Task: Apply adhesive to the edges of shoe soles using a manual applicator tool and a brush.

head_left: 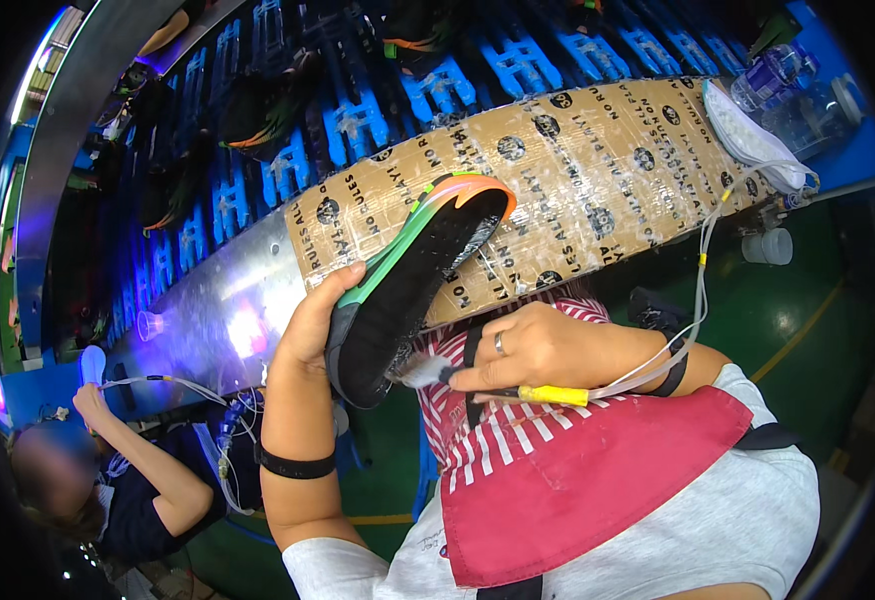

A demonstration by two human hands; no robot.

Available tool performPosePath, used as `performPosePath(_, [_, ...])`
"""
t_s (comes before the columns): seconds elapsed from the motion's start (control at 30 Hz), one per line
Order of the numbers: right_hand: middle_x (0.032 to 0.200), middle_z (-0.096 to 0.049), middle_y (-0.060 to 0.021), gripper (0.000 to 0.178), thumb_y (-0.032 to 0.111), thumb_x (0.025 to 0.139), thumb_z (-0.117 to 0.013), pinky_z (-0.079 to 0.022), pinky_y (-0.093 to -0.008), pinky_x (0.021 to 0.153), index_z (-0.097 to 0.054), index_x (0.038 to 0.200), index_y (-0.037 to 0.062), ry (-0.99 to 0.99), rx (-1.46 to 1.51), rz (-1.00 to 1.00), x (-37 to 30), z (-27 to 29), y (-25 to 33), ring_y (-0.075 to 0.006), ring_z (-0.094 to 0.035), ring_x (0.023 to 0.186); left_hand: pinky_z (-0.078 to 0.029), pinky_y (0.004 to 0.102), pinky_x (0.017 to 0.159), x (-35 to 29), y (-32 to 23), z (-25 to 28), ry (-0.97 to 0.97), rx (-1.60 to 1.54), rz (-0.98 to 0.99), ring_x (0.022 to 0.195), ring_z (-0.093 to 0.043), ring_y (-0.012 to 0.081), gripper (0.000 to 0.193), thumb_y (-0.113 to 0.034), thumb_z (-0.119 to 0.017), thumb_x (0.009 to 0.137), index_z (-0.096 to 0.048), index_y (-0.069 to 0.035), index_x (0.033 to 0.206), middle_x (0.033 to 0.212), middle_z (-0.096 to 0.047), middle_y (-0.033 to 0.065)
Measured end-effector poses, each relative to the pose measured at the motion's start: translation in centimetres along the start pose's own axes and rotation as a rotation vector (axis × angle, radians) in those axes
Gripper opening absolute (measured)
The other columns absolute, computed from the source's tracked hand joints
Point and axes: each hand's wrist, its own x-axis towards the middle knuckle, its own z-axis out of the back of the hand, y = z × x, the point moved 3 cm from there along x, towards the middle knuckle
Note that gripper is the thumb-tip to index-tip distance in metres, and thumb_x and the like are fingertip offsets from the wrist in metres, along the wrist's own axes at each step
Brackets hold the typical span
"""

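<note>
The left hand point(320, 318) is closed around the heel end of a shoe sole point(408, 285), thumb on the near edge and fingers hidden behind it, holding it tilted with the dark underside facing up and the orange and green toe end pointing away toward the desk point(598, 160). The right hand point(533, 350) sits just right of the sole's lower end, fingers curled tight on a brush point(498, 385) with a yellow grip; its pale bristle tip touches, or all but touches, the sole near the heel, though the contact point is too small to be sure of. A thin clear tube point(700, 290) runs from the brush handle over the right wrist and up to the desk, which is wrapped in brown printed tape. A white sole point(753, 135) lies on the desk's far right end. Beyond it blue racks point(358, 125) hold more shoes. At lower left another person point(138, 490) holds up a pale sole.
</note>
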Motion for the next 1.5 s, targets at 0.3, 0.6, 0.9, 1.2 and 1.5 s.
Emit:
performPosePath(0.3, [0.061, -0.051, -0.0057, 0.025, 0.013, 0.068, -0.060, -0.044, -0.0337, 0.051, -0.060, 0.093, 0.0084, 0.039, 0.075, 0.032, 0.0, -1.0, -0.3, -0.0229, -0.054, 0.059, -0.051, 0.0323, 0.076, 0.9, 0.3, -1.0, 0.057, -0.030, -0.047, 0.086, -0.062, 0.0236, 0.041, -0.017, -0.055, 0.079, -0.049, 0.005, 0.113, 0.102, -0.059, 0.0180])
performPosePath(0.6, [0.069, -0.063, -0.0107, 0.021, 0.010, 0.069, -0.070, -0.046, -0.0273, 0.055, -0.067, 0.088, 0.0043, -0.336, 0.412, -0.322, 0.1, 0.8, -3.8, -0.0191, -0.060, 0.059, -0.045, 0.0351, 0.086, 1.3, 3.4, -1.5, 0.119, -0.105, -0.093, 0.095, -0.059, 0.0260, 0.045, -0.027, -0.044, 0.085, -0.046, 0.004, 0.117, 0.109, -0.057, 0.0189])
performPosePath(0.9, [0.077, -0.065, -0.0109, 0.025, 0.019, 0.070, -0.070, -0.048, -0.0251, 0.063, -0.067, 0.090, 0.0049, -0.331, 0.514, -0.664, -0.6, 2.1, -6.1, -0.0139, -0.061, 0.068, -0.047, 0.0373, 0.085, 1.3, 5.5, -1.5, 0.127, -0.294, -0.097, 0.095, -0.058, 0.0282, 0.048, -0.028, -0.040, 0.084, -0.045, 0.005, 0.118, 0.109, -0.056, 0.0199])
performPosePath(1.2, [0.066, -0.060, -0.0087, 0.023, 0.011, 0.071, -0.068, -0.042, -0.0263, 0.050, -0.065, 0.093, 0.0041, -0.659, -0.050, -0.428, -1.3, 5.5, -6.4, -0.0153, -0.056, 0.054, -0.047, 0.0399, 0.084, 0.4, 5.8, -1.9, 0.017, -0.321, -0.200, 0.095, -0.058, 0.0291, 0.050, -0.032, -0.040, 0.082, -0.046, 0.002, 0.119, 0.109, -0.056, 0.0185])
performPosePath(1.5, [0.077, -0.063, -0.0119, 0.023, 0.011, 0.072, -0.067, -0.047, -0.0272, 0.059, -0.064, 0.093, 0.0020, -0.646, 0.255, -0.341, -1.2, 5.6, -4.4, -0.0203, -0.061, 0.064, -0.046, 0.0524, 0.081, -1.2, 6.1, -1.5, 0.269, -0.548, -0.369, 0.109, -0.045, 0.0436, 0.064, -0.049, -0.034, 0.084, -0.032, -0.006, 0.132, 0.127, -0.039, 0.0240])
